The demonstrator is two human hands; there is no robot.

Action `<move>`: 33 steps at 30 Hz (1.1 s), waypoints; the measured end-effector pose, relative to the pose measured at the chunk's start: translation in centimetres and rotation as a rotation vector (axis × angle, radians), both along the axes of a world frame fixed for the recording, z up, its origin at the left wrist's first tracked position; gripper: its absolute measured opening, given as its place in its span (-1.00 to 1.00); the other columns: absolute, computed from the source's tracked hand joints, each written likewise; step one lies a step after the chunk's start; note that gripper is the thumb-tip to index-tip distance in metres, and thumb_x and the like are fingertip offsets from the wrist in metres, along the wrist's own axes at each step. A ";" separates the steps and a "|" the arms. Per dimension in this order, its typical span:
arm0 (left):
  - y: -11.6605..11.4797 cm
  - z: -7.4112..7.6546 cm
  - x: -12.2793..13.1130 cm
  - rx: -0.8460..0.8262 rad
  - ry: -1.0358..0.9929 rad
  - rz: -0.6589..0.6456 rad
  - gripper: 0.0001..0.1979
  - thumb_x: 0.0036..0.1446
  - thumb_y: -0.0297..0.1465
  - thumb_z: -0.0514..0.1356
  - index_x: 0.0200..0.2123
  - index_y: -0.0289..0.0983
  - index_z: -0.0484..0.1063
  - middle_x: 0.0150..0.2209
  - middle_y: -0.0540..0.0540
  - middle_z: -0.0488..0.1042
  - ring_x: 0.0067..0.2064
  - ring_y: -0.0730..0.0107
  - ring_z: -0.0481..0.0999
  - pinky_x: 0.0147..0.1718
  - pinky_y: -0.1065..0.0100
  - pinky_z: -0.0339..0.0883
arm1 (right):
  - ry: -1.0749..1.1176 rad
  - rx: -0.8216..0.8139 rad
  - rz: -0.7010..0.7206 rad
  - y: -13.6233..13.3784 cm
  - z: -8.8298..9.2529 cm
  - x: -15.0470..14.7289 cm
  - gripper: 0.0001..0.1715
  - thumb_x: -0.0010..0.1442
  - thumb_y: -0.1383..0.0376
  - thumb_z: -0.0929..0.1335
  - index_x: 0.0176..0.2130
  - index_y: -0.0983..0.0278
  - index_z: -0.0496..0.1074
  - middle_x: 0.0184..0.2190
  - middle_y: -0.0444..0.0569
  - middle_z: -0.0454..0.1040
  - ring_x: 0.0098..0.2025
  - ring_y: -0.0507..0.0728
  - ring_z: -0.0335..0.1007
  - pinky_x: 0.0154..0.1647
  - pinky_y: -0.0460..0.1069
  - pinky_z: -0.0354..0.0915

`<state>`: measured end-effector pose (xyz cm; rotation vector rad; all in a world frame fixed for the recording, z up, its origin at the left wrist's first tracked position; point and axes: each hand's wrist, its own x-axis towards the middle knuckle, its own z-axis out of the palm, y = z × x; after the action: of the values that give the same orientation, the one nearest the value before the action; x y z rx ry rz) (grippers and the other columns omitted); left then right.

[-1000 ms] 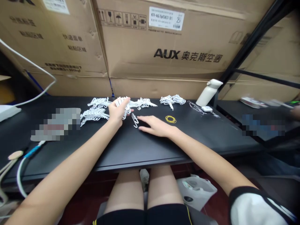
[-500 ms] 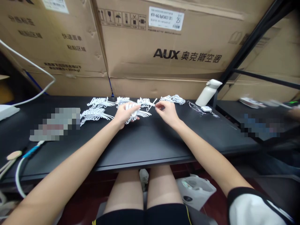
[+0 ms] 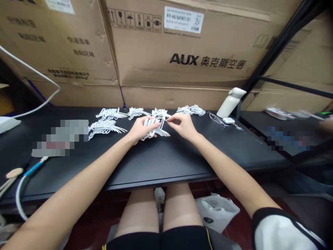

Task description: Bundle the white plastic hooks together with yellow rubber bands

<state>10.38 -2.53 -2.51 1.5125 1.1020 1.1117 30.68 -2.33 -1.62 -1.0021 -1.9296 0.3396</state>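
Note:
My left hand (image 3: 138,131) is closed round a bundle of white hooks (image 3: 151,125), thin bent wires whose straight ends stick out to the right. With thumb and forefinger, my right hand (image 3: 182,124) pinches a single white hook (image 3: 163,123) at the bundle's right side. Whether that hook touches the bundle, I cannot tell. More bundles of the same kind lie behind my hands: one at the far left (image 3: 110,113), one nearer me (image 3: 102,127), one in the middle (image 3: 137,111), one just behind the held bundle (image 3: 159,113). A looser pile (image 3: 191,110) lies behind my right hand.
Large cardboard boxes (image 3: 182,74) wall off the back of the black table (image 3: 161,163). To the right stand a white bottle (image 3: 230,103), glasses (image 3: 217,119) and a small white case (image 3: 228,121). A pixelated flat object (image 3: 62,139) with a cable (image 3: 19,194) lies left.
My right hand has moved slightly left, bringing the single hook against or close to the bundle. My left hand has shifted a little right and turned the bundle slightly.

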 end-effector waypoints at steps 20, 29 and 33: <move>-0.5 0.7 0.0 0.000 0.014 0.006 -0.56 -0.10 -0.14 0.38 -0.23 -0.30 0.46 -0.43 -0.11 0.54 -0.58 0.32 0.53 -0.69 0.45 0.30 | -0.074 -0.097 0.023 0.5 -0.6 0.2 -0.86 0.05 0.46 0.39 -0.39 0.32 0.59 -0.38 0.01 0.61 -0.36 0.11 0.50 -0.24 0.00 0.38; -0.5 0.7 0.0 -0.014 -0.004 0.036 -0.51 -0.13 -0.13 0.39 -0.19 -0.30 0.45 -0.39 -0.13 0.55 -0.55 0.27 0.55 -0.67 0.41 0.33 | -0.075 -0.103 0.025 0.6 -0.7 0.2 -0.84 0.05 0.47 0.39 -0.37 0.32 0.60 -0.36 0.01 0.62 -0.35 0.12 0.52 -0.25 -0.01 0.41; -0.4 0.6 0.0 -0.003 0.000 0.010 -0.53 -0.12 -0.13 0.39 -0.21 -0.32 0.46 -0.35 -0.16 0.56 -0.48 0.24 0.57 -0.57 0.34 0.43 | -0.049 -0.133 0.060 0.6 -0.6 0.2 -0.85 0.06 0.45 0.39 -0.37 0.33 0.60 -0.38 0.02 0.62 -0.36 0.12 0.52 -0.26 -0.01 0.41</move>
<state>10.42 -2.95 -1.90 1.5062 1.1121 1.1165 30.85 -1.76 -2.22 -1.0481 -2.0056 0.4877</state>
